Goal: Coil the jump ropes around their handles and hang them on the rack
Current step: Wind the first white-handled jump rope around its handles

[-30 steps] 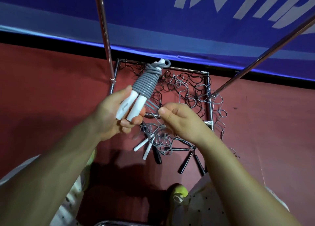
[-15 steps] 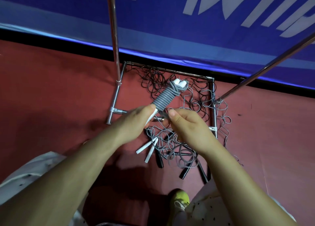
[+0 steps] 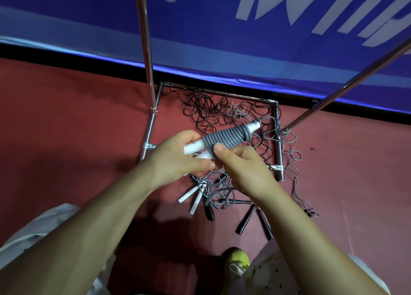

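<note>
Both hands met above the red floor (image 3: pixel 66 117), in front of the person's chest. Left hand (image 3: pixel 178 159) gripped the near ends of two white handles (image 3: pixel 193 148), with the fingers curled round them. Right hand (image 3: pixel 242 165) pinched the grey rope coil (image 3: pixel 226 137) with the thumb on top, close to the left hand, so the two hands nearly touched. This coil was wound tight in many turns around the handles, and the far white tips stuck out past it, pointing up and to the right.

Below the hands, on the floor, lay a tangled pile of ropes (image 3: pixel 222 114), some black and some grey, inside the metal base frame of the rack (image 3: pixel 278 139). Two loose white handles (image 3: pixel 191 194) and several black handles (image 3: pixel 244 221) lay at the near edge of the pile. Two shiny poles of the rack rose from the base, one (image 3: pixel 144 39) on the left and one (image 3: pixel 344 90) slanting to the right. Behind it hung a blue banner (image 3: pixel 222 50) with white shapes. A yellow shoe (image 3: pixel 238 261) showed at the bottom.
</note>
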`<state>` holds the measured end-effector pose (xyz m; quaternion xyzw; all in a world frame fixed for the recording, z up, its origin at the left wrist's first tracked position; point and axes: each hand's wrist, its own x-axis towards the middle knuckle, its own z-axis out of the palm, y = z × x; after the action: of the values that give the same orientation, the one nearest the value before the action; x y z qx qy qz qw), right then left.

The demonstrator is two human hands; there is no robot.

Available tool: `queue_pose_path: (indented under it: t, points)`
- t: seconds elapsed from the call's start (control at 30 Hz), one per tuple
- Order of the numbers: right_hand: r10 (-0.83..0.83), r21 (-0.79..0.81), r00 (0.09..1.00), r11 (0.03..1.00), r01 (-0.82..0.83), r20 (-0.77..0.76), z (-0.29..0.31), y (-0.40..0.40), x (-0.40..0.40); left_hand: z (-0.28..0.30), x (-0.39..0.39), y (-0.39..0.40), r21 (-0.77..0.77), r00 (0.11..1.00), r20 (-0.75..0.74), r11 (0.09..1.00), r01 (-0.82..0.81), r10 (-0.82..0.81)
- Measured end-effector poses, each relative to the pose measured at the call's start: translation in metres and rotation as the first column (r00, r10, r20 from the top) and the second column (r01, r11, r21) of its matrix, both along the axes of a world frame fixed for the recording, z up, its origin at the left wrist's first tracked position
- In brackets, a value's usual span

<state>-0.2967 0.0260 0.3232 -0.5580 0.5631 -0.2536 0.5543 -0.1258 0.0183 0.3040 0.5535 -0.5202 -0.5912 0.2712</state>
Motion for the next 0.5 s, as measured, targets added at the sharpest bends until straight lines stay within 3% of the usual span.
queue_pose_path:
  t: [0.1, 0.17, 0.23, 0.27, 0.37, 0.5]
  points:
    - [-0.013, -0.082, 0.998, 0.997, 0.008, -0.068, -0.006, 0.0, -0.002, -0.001, 0.0, 0.003, -0.069, 0.994, 0.108, 0.997, 0.025, -0.017]
    - [-0.008, -0.114, 0.999, 0.994, 0.002, -0.05, -0.008, 0.0, -0.005, 0.005, 0.004, 0.003, 0.11, 0.996, -0.09, 0.993, 0.034, -0.025]
    - [0.055, -0.155, 0.998, 0.987, -0.047, 0.044, -0.01, 0.0, -0.009, 0.012, 0.011, 0.001, 0.407, 0.936, -0.351, 0.898, 0.168, -0.017]
    - [0.113, -0.176, 0.99, 0.98, -0.097, 0.084, -0.01, 0.001, -0.009, 0.016, 0.014, 0.001, 0.482, 0.893, -0.449, 0.835, 0.267, -0.027]
    - [0.251, -0.195, 0.961, 0.954, -0.226, 0.116, -0.008, 0.002, -0.009, 0.018, 0.012, 0.007, 0.481, 0.818, -0.574, 0.791, 0.378, -0.042]
    - [0.115, -0.133, 0.988, 0.986, -0.101, 0.103, -0.005, -0.002, -0.008, 0.019, 0.004, 0.007, 0.456, 0.816, -0.577, 0.843, 0.286, 0.036]
